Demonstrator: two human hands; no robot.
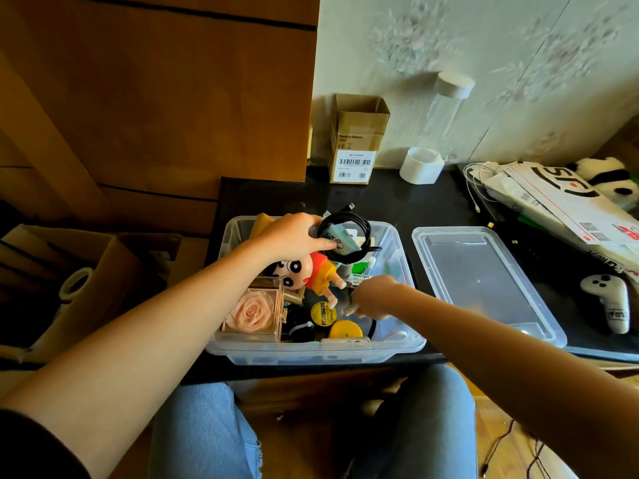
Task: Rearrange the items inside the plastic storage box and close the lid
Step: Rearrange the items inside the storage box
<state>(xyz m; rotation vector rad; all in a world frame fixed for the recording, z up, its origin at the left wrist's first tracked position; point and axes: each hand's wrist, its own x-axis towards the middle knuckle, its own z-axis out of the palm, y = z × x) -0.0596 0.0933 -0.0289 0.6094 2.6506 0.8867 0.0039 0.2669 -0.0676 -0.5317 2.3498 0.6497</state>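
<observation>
Clear plastic storage box (397, 344) sits on the black tabletop (397, 202), its clear lid (484, 281) off alongside. Left hand (294, 236) clamps a coiled black cable (345, 229); right hand (375, 295) pinches a small connector. Advise laying cables flat below the rim.

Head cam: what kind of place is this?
Probably a room at home, a cluttered desk corner: floral wallpaper, a plush panda beside piled mail, and a plastic storage box of keepsakes.

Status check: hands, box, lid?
Left hand gripping coiled black cable over storage box. Right hand pinching small connector inside. Lid off, lying right of box. Figurine sprawled atop contents.
</observation>
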